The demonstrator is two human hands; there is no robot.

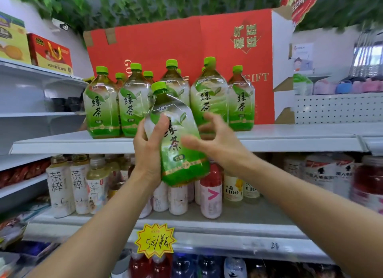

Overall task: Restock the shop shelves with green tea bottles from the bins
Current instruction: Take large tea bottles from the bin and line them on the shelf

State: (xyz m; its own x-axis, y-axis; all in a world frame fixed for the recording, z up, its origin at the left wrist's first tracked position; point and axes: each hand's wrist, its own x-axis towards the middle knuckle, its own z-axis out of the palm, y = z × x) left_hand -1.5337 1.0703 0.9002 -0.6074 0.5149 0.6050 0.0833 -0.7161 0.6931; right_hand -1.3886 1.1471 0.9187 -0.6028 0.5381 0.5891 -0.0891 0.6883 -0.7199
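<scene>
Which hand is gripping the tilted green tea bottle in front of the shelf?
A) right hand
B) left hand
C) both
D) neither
B: the left hand curls round the green tea bottle, while the right hand is spread open, fingers not closed on it.

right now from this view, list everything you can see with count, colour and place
held green tea bottle: one, green label and cap, tilted in front of the top shelf edge
green tea bottles on shelf: five in front, more green caps behind, top shelf
gift box: one, red, behind those bottles
top shelf: one, white
white-label tea bottles: several, pale, lower shelf left
pink-red bottle: one, lower shelf centre
price tag: one, yellow starburst, lower shelf edge
red carton: one, upper left shelf
left hand: grips the held bottle's side
right hand: fingers spread, beside the bottle; contact unclear
</scene>
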